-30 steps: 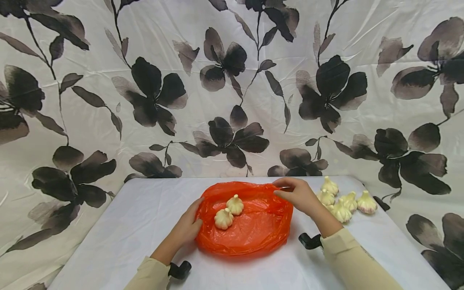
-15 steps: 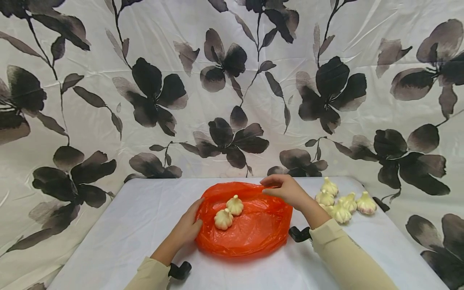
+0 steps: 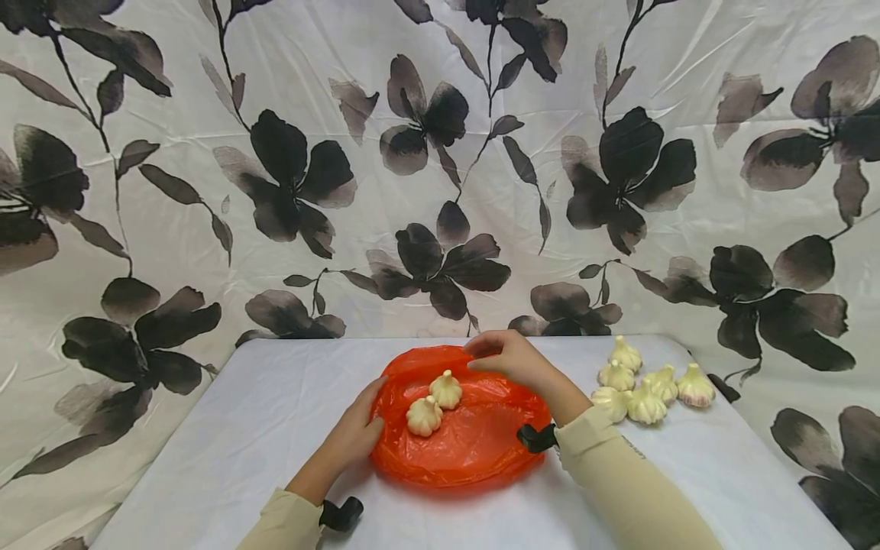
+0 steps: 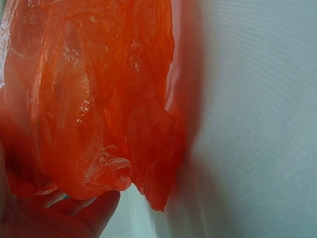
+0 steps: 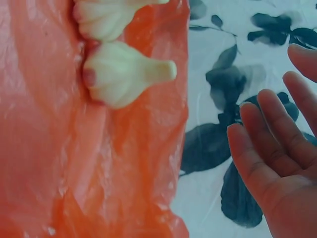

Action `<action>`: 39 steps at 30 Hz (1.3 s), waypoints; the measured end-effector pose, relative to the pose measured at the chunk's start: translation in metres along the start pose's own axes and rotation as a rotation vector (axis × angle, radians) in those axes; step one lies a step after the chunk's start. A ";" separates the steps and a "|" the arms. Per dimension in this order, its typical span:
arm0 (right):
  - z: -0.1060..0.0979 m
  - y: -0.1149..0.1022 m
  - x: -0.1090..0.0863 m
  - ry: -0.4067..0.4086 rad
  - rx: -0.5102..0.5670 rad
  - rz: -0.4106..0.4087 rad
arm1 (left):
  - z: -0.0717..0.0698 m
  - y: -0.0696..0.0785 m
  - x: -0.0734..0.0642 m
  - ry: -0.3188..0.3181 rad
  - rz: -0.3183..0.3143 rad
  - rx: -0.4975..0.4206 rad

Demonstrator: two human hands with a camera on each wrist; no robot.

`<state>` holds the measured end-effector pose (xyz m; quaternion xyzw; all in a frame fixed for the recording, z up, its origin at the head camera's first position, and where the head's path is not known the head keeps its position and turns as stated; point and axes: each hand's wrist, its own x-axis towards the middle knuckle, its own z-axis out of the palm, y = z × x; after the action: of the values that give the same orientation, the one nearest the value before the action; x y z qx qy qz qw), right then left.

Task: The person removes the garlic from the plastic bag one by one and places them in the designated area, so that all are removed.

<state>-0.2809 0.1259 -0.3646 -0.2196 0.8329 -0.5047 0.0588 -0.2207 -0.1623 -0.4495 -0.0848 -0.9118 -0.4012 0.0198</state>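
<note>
A red plastic bag (image 3: 474, 451) lies spread wide on the table, with two garlic bulbs inside it: the nearer bulb (image 3: 424, 416) and the farther bulb (image 3: 446, 389). My left hand (image 3: 352, 428) holds the bag's left side, thumb and fingers around it; in the left wrist view its fingers (image 4: 101, 210) are partly hidden behind the plastic. Over the bag's far right part hovers my right hand (image 3: 517, 362), holding nothing. The right wrist view shows its fingers (image 5: 275, 134) spread and relaxed, apart from the garlic bulb (image 5: 121, 74).
Several more garlic bulbs (image 3: 646, 402) stand grouped at the table's right side. The table (image 3: 275, 405) has a white cover. Behind its far edge hangs a flower-patterned cloth (image 3: 509, 252).
My right hand has moved left from the bag's right rim to above its far part, uncovering a garlic bulb on the right. The left hand and bag have barely moved.
</note>
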 end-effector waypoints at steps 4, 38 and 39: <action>0.008 0.000 0.004 -0.016 0.014 0.008 | 0.001 0.001 0.000 -0.002 -0.017 0.002; 0.078 0.021 0.003 -0.121 -0.059 -0.002 | 0.001 0.002 -0.002 -0.006 0.000 0.001; 0.078 0.021 0.003 -0.123 -0.069 0.002 | 0.001 0.003 -0.002 -0.006 -0.001 0.000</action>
<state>-0.2648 0.0690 -0.4205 -0.2510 0.8449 -0.4611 0.1029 -0.2182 -0.1603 -0.4483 -0.0858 -0.9118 -0.4012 0.0169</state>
